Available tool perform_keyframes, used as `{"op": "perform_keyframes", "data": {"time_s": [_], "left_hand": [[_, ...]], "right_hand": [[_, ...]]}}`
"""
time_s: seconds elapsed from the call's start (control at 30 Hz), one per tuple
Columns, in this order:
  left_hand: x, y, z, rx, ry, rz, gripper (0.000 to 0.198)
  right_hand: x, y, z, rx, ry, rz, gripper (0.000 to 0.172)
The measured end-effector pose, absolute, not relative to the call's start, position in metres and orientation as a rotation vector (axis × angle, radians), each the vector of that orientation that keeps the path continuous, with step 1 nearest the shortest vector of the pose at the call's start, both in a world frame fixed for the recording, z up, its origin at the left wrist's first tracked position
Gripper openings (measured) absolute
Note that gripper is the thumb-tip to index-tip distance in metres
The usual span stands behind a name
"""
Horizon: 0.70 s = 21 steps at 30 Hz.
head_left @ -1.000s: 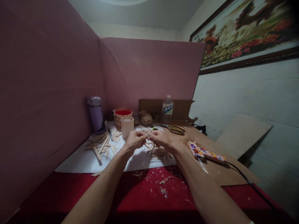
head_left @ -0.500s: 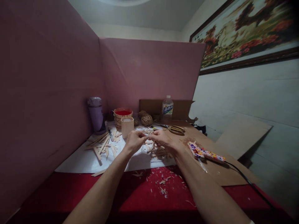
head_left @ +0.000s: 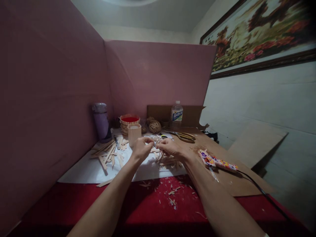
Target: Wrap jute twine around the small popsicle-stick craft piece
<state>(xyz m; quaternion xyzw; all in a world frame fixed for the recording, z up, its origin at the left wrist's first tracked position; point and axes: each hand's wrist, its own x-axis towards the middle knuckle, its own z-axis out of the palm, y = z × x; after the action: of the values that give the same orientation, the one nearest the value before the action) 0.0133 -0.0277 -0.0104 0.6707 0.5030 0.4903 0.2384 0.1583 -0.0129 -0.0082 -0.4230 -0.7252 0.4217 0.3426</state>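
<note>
My left hand [head_left: 143, 148] is pinched closed over the white sheet [head_left: 81, 171], just right of a small cup faced with wooden sticks [head_left: 134, 134]. Close beside it, my right hand [head_left: 169, 147] is also closed in a pinch. Whatever lies between the fingertips of each hand is too small to make out. Under and behind my right hand lies a tangle of thin fibres and wood slivers [head_left: 169, 161]. Loose wooden sticks [head_left: 108, 154] are spread to the left of the cup.
Behind stand a purple bottle [head_left: 101, 123], a red-lined basket [head_left: 130, 120], a twine ball [head_left: 155, 126] and a clear bottle [head_left: 177, 115]. Scissors [head_left: 185, 136] and a flower-patterned glue gun [head_left: 217, 163] with a black cord lie on the brown board [head_left: 237, 184] at right.
My fingertips have moved slightly apart, my left hand shifting a little to the left. Thin fibres now show in the gap between the hands.
</note>
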Motion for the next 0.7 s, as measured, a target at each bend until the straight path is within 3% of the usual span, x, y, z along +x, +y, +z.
{"op": "perform_keyframes", "data": {"time_s": [0.17, 0.7], "left_hand": [[0.0156, -0.0255, -0.0131, 1.671, 1.093, 1.109, 0.018], [0.0143, -0.0238, -0.0132, 1.687, 1.165, 1.131, 0.015]], "right_hand": [[0.1582, -0.0135, -0.0054, -1.083, -2.014, 1.062, 0.024], [0.1616, -0.0101, -0.0052, -1.133, -2.059, 1.012, 0.015]]}}
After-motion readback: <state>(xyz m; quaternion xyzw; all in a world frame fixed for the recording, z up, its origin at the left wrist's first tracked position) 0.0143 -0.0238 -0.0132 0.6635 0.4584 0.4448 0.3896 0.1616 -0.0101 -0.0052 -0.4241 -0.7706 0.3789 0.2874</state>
